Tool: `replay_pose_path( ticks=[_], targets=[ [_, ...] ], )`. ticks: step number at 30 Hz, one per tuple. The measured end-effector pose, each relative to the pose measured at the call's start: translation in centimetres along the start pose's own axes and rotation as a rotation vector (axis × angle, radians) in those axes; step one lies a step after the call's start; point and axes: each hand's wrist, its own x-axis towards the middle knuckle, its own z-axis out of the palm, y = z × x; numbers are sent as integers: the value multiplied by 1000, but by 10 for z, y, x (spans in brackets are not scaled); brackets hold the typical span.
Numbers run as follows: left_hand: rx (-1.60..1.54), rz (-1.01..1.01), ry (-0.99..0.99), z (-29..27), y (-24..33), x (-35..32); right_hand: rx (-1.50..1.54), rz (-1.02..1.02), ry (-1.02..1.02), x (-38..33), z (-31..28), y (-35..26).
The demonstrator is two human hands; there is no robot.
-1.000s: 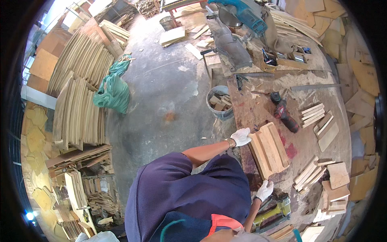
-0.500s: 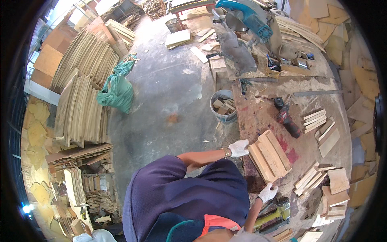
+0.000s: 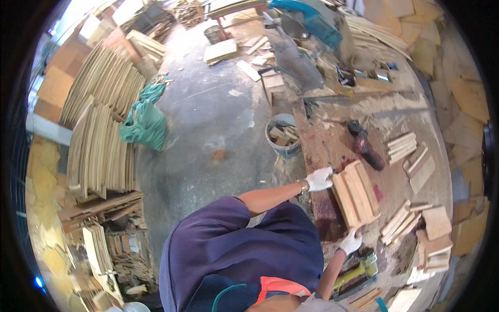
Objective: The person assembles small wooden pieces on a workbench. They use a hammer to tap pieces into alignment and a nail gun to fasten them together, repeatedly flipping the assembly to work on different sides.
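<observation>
A bundle of short wooden boards (image 3: 356,193) lies on the red, dusty workbench (image 3: 332,140). My left hand (image 3: 318,179), in a white glove, grips the bundle's far end. My right hand (image 3: 351,242), also gloved, holds the near end. The boards are pressed together side by side between both hands. My blue sleeve and shoulder fill the lower middle of the view.
A dark power tool (image 3: 365,145) lies beyond the bundle. Loose board stacks (image 3: 401,147) and offcuts (image 3: 435,222) lie right. A yellow nail gun (image 3: 358,271) sits near my right hand. A bucket of scraps (image 3: 284,136) stands at the bench's edge. Plywood piles (image 3: 99,151) and green bags (image 3: 145,122) are left.
The view has shifted slightly, so the bench and bundle sit a little lower right. Both hands stay on the ends of the board bundle.
</observation>
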Motion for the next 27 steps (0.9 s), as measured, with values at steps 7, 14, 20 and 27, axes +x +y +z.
replay_pose_path(
  ticks=[7,14,20,27],
  targets=[
    [29,-23,-81,14,-1,29,117,-168,-117,6,5,1],
    [38,211,52,21,-26,36,-272,-383,79,-14,9,-5],
    [-146,-34,-64,12,-22,38,-277,-407,25,-13,17,-8],
    [-59,33,-11,7,-16,34,-167,-340,30,-15,14,-8]
  ],
)
